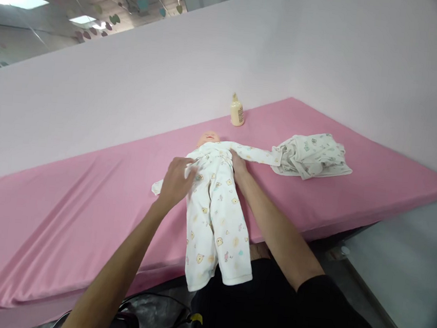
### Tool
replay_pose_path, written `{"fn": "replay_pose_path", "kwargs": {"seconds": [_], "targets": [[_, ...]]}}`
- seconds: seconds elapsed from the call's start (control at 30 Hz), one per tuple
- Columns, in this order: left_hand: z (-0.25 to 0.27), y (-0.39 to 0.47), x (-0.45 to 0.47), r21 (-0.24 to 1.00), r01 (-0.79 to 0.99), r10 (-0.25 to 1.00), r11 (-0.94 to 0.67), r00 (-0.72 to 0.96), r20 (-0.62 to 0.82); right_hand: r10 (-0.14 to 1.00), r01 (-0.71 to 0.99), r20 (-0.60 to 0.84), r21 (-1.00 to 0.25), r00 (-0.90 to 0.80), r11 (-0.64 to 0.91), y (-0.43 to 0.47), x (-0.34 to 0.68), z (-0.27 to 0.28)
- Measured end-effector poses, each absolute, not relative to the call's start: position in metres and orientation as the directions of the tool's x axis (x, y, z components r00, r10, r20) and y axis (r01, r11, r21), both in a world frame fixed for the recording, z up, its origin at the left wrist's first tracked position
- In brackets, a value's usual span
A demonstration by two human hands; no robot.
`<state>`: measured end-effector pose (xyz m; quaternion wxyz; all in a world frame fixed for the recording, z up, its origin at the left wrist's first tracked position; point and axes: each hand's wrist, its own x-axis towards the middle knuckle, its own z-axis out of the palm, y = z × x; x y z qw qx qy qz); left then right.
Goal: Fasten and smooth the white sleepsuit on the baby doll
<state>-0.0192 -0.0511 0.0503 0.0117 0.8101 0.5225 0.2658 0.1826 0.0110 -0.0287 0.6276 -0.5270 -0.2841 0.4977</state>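
Note:
A baby doll (208,137) lies on its back, dressed in a white long-sleeved top (222,147) and white pants (214,205) printed with small bears. The pants' legs hang past the near edge of the pink surface. My left hand (178,181) is at the waist on the left side, its fingers slightly blurred and apart beside the cloth. At the opposite side of the waist, my right hand (237,165) grips the pants' edge; some of its fingers are hidden by cloth. One sleeve stretches right, and the other cuff shows behind my left hand.
A folded, printed white cloth (314,155) lies to the right, touching the sleeve's end. A cream pump bottle (237,111) stands behind the doll near the wall. The pink-covered padded table (82,213) has wrinkles at left. Dark cables (155,295) show below its edge.

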Motion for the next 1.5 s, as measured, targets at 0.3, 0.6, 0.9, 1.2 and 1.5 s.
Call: {"fn": "replay_pose_path", "kwargs": {"seconds": [0.3,0.6,0.9,1.2,1.5], "targets": [[0.039,-0.027,-0.05,0.577,0.774,0.965,-0.258,0.183,0.186,0.906,0.389,0.239,-0.917,0.349,0.092,-0.019,0.215,-0.006],[0.05,-0.005,-0.03,0.501,0.789,0.935,-0.355,0.299,0.192,0.965,0.629,0.259,-0.744,-0.039,0.225,0.002,0.226,0.025],[0.045,0.016,-0.024,0.213,0.902,0.914,-0.375,0.323,0.245,0.962,0.511,0.141,-0.824,-0.233,0.245,-0.002,0.24,0.039],[0.047,0.003,-0.019,0.438,0.837,0.93,-0.327,0.201,0.309,0.97,0.448,0.082,-0.876,-0.23,0.18,0.007,0.243,0.037],[0.038,-0.011,-0.034,0.473,0.802,0.914,-0.365,0.211,0.347,0.911,0.8,0.407,-0.525,-0.063,0.29,-0.023,0.23,0.047]]}}
